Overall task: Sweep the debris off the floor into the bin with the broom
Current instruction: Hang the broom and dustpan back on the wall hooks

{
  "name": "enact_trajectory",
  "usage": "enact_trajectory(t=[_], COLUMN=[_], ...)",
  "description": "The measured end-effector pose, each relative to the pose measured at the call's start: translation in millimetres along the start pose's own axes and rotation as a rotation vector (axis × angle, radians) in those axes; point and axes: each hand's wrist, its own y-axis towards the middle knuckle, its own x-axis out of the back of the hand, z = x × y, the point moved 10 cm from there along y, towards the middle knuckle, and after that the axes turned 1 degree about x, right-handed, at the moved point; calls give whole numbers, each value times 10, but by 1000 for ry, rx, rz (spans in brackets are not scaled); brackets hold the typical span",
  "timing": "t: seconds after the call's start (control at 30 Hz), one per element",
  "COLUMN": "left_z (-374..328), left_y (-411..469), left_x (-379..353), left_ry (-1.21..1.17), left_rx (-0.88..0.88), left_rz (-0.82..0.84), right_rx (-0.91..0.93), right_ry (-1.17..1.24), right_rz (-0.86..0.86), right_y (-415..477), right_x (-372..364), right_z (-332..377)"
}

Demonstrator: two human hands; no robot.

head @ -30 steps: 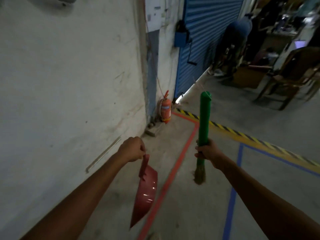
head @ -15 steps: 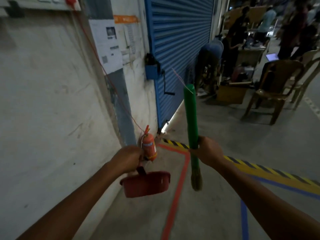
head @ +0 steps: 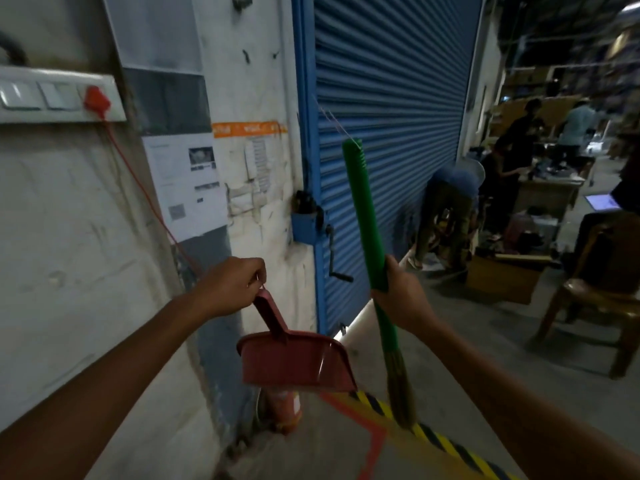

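My left hand [head: 231, 285] grips the handle of a red dustpan [head: 294, 362], which hangs in the air with its scoop turned away from me. My right hand [head: 401, 296] is closed round the green handle of a broom [head: 367, 216]. The broom stands nearly upright, its brown bristles [head: 401, 393] hanging above the floor. No bin and no debris show in the head view.
A white wall [head: 69, 254] runs close on the left, with a red fire extinguisher [head: 284, 407] at its foot. A blue roller shutter [head: 391, 133] is ahead. Yellow-black tape [head: 436, 438] crosses the floor. A brown chair [head: 595, 292], a cardboard box [head: 502, 278] and people stand at right.
The view has lifted from the floor towards the wall and shutter. The dustpan has swung up from hanging on edge to a flatter hold. The broom has risen with my right hand.
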Motion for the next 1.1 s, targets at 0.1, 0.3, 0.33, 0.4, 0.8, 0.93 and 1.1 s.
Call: enact_trajectory(t=[0.1, 0.3, 0.33, 0.4, 0.8, 0.93, 1.1], left_z=[-101, -201, -189, -154, 55, 87, 139], left_y=[652, 2064, 2314, 2808, 4921, 5246, 5441], left_x=[206, 618, 705, 864, 1520, 1747, 2244], left_ry=[-73, -118, -114, -104, 229, 335, 368], left_rx=[-22, -78, -75, -60, 129, 263, 461], left_rz=[-105, -267, -299, -326, -425, -477, -588], right_rx=[84, 233, 243, 272, 566, 715, 795], right_ry=[68, 63, 67, 77, 304, 437, 487], right_rz=[-72, -87, -90, -87, -123, -70, -31], right_y=[660, 2153, 2428, 2971, 5737, 6413, 7124], right_x=[190, 368, 392, 457, 679, 761, 864], right_z=[-17, -66, -71, -39, 390, 590, 1112])
